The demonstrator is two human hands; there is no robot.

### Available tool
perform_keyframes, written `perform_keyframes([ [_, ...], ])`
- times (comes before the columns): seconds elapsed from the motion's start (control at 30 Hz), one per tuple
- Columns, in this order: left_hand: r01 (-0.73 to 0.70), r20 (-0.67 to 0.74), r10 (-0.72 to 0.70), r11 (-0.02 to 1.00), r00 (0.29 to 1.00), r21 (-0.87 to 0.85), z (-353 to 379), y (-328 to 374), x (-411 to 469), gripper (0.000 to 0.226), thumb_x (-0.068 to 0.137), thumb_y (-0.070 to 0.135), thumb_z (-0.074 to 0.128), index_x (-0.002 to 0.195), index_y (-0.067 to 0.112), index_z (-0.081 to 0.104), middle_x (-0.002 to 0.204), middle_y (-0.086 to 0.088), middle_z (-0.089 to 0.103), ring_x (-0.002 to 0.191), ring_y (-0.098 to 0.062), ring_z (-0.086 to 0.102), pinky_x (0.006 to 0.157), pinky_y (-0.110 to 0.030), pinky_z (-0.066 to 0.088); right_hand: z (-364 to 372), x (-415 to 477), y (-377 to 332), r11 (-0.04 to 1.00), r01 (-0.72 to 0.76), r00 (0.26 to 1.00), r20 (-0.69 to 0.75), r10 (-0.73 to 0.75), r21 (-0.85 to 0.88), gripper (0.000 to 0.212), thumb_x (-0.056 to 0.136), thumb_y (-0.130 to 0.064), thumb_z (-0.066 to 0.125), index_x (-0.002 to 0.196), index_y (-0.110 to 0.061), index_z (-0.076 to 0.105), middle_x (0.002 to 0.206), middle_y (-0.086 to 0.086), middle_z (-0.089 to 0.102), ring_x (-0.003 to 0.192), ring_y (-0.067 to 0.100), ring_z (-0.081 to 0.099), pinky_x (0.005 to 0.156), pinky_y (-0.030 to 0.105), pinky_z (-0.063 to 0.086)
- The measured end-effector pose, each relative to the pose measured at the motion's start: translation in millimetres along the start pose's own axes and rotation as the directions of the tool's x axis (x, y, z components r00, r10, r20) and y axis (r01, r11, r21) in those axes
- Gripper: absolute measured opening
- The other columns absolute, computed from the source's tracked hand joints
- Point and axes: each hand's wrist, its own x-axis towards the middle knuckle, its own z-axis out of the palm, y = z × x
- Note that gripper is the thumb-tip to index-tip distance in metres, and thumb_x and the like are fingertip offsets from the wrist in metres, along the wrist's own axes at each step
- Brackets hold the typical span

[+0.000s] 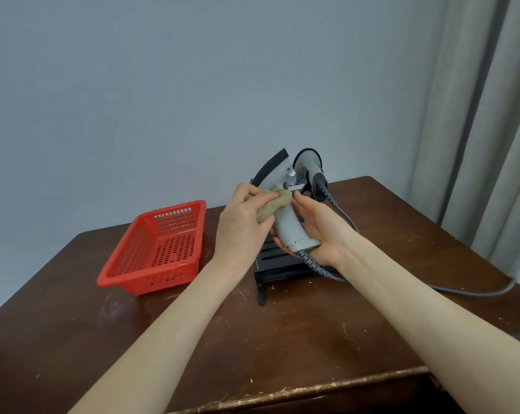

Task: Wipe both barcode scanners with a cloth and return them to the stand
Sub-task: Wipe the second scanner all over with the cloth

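Observation:
A grey barcode scanner [287, 225] with a black top edge is held up above the black stand [278, 264]. My right hand [321, 231] grips its handle from the right and below. My left hand [244, 222] holds a beige cloth [275, 206] bunched against the upper part of the handle, just under the trigger. A second grey scanner [308, 165] sits behind, on the stand's far side, with its coiled cable plugged in. The held scanner's grey cable [432, 286] trails to the right across the table.
A red perforated plastic basket [157, 249] stands to the left of the stand on the dark wooden table [282, 339]. The table's worn front edge runs close below my arms. A grey curtain [492, 130] hangs at the right.

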Motion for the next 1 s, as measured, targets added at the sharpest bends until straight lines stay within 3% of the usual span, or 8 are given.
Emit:
perform_keyframes([
  [0.23, -0.061, 0.078, 0.067, 0.996, 0.995, -0.067, 9, 10, -31, 0.031, 0.074, 0.003, 0.07, 0.103, 0.015, 0.072, 0.092, 0.002, 0.053, 0.081, -0.009, 0.054, 0.072, -0.025, 0.051, -6, 1, -1, 1.0, 0.014, 1.0, -0.02, -0.014, 0.003, 0.037, 0.098, -0.046, 0.044, 0.118, -0.021, 0.063, 0.099, 0.004, 0.074, 0.083, 0.016, 0.07, 0.069, 0.028, 0.057],
  [0.33, -0.094, 0.116, 0.104, 0.992, 0.988, -0.089, 12, 13, -42, 0.032, 0.072, 0.001, 0.07, 0.1, 0.016, 0.072, 0.091, 0.003, 0.052, 0.075, -0.009, 0.054, 0.069, -0.024, 0.05, -7, 3, 0, 0.999, -0.004, 1.0, -0.021, 0.003, -0.049, 0.049, 0.093, -0.054, 0.049, 0.133, -0.026, 0.055, 0.122, 0.005, 0.065, 0.097, 0.02, 0.065, 0.079, 0.03, 0.052],
  [0.47, -0.146, 0.126, 0.158, 0.985, 0.979, -0.095, 10, 12, -42, 0.026, 0.075, 0.01, 0.064, 0.098, 0.017, 0.072, 0.093, 0.007, 0.049, 0.075, -0.009, 0.054, 0.068, -0.023, 0.05, -5, 3, -4, 0.999, -0.017, 1.0, -0.003, 0.017, -0.031, 0.051, 0.093, -0.053, 0.05, 0.13, -0.019, 0.06, 0.105, 0.007, 0.064, 0.082, 0.018, 0.063, 0.073, 0.028, 0.051],
  [0.57, -0.12, -0.046, 0.118, 0.992, 0.992, -0.048, 3, 2, -19, 0.029, 0.076, 0.018, 0.055, 0.1, 0.016, 0.072, 0.093, 0.008, 0.048, 0.078, -0.004, 0.05, 0.072, -0.021, 0.048, -3, 3, -5, 1.0, 0.001, 1.0, 0.025, -0.001, 0.021, 0.048, 0.096, -0.048, 0.048, 0.129, -0.014, 0.059, 0.105, 0.009, 0.065, 0.083, 0.02, 0.064, 0.073, 0.031, 0.054],
  [0.63, -0.084, -0.123, 0.082, 0.996, 0.989, -0.01, -2, -5, -2, 0.029, 0.077, 0.01, 0.06, 0.103, 0.016, 0.071, 0.094, 0.006, 0.048, 0.078, -0.001, 0.046, 0.073, -0.016, 0.044, 0, 3, -4, 1.0, 0.003, 1.0, 0.021, -0.003, 0.014, 0.046, 0.096, -0.047, 0.047, 0.127, -0.016, 0.059, 0.107, 0.011, 0.063, 0.086, 0.022, 0.062, 0.075, 0.035, 0.054],
  [0.8, -0.044, -0.072, 0.043, 0.999, 0.997, -0.02, 3, -4, -5, 0.034, 0.075, -0.001, 0.066, 0.106, 0.013, 0.071, 0.094, 0.002, 0.05, 0.081, -0.004, 0.05, 0.075, -0.013, 0.043, 4, 1, -5, 1.0, 0.017, 1.0, 0.018, -0.017, 0.025, 0.037, 0.098, -0.044, 0.046, 0.105, -0.013, 0.065, 0.09, 0.007, 0.067, 0.077, 0.017, 0.062, 0.072, 0.029, 0.052],
  [0.93, -0.039, -0.017, 0.037, 0.99, 0.999, -0.138, 12, 4, -33, 0.031, 0.074, 0.001, 0.064, 0.101, 0.014, 0.072, 0.094, 0.007, 0.05, 0.085, -0.004, 0.053, 0.078, -0.016, 0.047, -3, 3, -4, 1.0, 0.004, 1.0, -0.004, -0.003, 0.021, 0.045, 0.1, -0.047, 0.04, 0.118, -0.014, 0.064, 0.113, 0.009, 0.068, 0.09, 0.019, 0.067, 0.078, 0.031, 0.056],
  [1.0, -0.04, 0.051, 0.049, 0.987, 0.998, -0.157, 14, 9, -42, 0.032, 0.072, -0.001, 0.064, 0.098, 0.015, 0.072, 0.093, 0.006, 0.051, 0.084, -0.007, 0.055, 0.075, -0.019, 0.048, -4, 3, -5, 1.0, -0.013, 1.0, -0.026, 0.013, -0.019, 0.044, 0.099, -0.049, 0.038, 0.13, -0.024, 0.058, 0.119, 0.008, 0.065, 0.084, 0.018, 0.068, 0.068, 0.03, 0.057],
])
